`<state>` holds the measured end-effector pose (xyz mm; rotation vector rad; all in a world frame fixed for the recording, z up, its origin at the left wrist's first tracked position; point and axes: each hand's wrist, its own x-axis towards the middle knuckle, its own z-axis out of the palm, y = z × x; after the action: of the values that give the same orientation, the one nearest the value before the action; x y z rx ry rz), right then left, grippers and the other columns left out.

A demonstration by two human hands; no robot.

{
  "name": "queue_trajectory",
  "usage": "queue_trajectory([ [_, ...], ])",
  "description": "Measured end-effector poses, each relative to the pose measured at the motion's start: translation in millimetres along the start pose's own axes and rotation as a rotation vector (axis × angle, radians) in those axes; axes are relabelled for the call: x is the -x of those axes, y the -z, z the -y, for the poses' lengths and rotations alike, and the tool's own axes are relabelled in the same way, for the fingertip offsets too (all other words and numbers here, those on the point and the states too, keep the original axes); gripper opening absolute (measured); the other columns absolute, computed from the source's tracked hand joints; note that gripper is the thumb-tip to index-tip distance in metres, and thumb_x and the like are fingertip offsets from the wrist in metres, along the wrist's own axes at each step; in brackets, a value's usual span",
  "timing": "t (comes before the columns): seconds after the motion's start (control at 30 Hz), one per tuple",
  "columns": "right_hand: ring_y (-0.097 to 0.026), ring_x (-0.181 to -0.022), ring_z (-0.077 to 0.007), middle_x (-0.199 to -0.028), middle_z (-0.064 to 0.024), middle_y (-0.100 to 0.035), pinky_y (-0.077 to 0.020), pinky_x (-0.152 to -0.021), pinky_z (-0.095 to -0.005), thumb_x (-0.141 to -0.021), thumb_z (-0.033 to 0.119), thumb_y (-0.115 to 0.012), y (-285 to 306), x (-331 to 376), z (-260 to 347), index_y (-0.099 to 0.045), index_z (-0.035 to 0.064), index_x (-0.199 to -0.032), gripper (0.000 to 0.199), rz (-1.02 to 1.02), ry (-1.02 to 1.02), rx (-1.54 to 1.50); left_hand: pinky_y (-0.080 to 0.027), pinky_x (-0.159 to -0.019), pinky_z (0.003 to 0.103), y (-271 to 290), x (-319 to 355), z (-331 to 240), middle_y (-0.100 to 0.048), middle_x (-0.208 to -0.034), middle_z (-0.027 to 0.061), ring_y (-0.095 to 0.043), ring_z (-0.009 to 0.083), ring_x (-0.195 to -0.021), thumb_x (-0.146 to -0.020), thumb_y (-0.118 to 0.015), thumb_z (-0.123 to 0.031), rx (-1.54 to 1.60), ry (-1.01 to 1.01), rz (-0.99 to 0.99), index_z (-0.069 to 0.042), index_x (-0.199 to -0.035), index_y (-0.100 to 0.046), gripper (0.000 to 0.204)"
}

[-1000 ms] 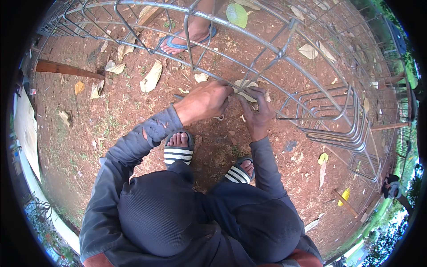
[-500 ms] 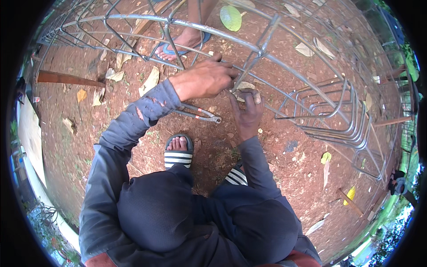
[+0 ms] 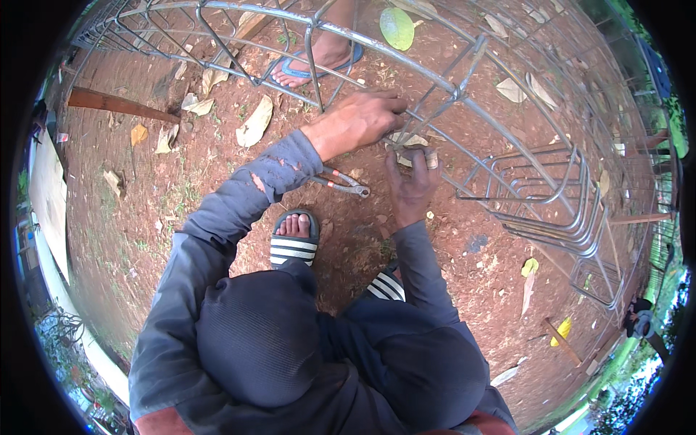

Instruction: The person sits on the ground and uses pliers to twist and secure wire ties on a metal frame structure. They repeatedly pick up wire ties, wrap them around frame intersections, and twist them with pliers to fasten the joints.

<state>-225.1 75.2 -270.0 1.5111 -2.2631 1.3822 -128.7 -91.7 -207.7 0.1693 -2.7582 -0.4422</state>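
Observation:
A long cage of steel reinforcing bars (image 3: 377,52) with bent stirrups crosses the ground in front of me. My left hand (image 3: 361,123) is closed at the cage's lower bar, its fingers curled over the bar beside a stirrup (image 3: 437,109). Just below, my right hand (image 3: 415,183) is bent up toward the stirrup's lower corner, with thumb and forefinger brought together. Whatever lies between those fingertips is too small to make out. On the dirt between my forearms lies a pair of pincers (image 3: 357,190) with red-marked handles, partly covered by my left sleeve.
Several loose bent stirrups (image 3: 551,196) hang together around the bars at the right. Another person's foot in a blue flip-flop (image 3: 319,61) stands beyond the cage. A wooden stake (image 3: 119,105) is at the left, and dry leaves (image 3: 255,122) dot the reddish ground.
The whole view has shifted slightly, so the cage and ground appear farther right. Both hands stay at the same bar and stirrup corner, with the right fingertips drawn closer together.

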Motion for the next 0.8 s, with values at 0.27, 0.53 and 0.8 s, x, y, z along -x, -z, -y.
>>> queue_trajectory([
  [0.27, -0.062, -0.091, -0.0352, -0.095, -0.0142, -0.068, -0.0482, -0.081, -0.0454, -0.078, 0.01, -0.084, -0.7, 0.6, 1.0, -0.065, 0.0018, -0.09, 0.024, 0.0, -0.075, -0.05, -0.053, -0.097, 0.046, 15.6, 3.6, -13.1, -0.065, -0.109, 0.012, -0.062, 0.0329, -0.117, -0.081, -0.07, -0.009, 0.082, 0.218, 0.213, -0.003, -0.096, -0.076, 0.017],
  [0.53, -0.065, -0.085, -0.0322, -0.092, -0.0145, -0.067, -0.0505, -0.077, -0.0423, -0.078, 0.008, -0.083, 7.5, -9.0, -1.8, -0.072, 0.0001, -0.098, 0.024, 0.07, -0.048, -0.099, -0.057, -0.094, 0.042, 10.9, 4.0, -22.0, -0.064, -0.123, 0.0112, -0.058, 0.0297, -0.123, -0.08, -0.071, -0.013, -0.047, 0.261, 0.234, -0.002, -0.095, -0.077, 0.019],
  [0.8, -0.062, -0.089, -0.0354, -0.096, -0.0161, -0.063, -0.0502, -0.078, -0.046, -0.074, 0.012, -0.084, 12.5, -21.2, -3.2, -0.075, 0.0032, -0.094, 0.024, 0.262, -0.116, -0.101, -0.057, -0.082, 0.045, 16.4, 2.5, -10.3, -0.074, -0.097, 0.0191, -0.072, 0.0366, -0.091, -0.081, -0.062, -0.002, 0.155, 0.41, 0.403, 0.0, -0.099, -0.076, 0.024],
])
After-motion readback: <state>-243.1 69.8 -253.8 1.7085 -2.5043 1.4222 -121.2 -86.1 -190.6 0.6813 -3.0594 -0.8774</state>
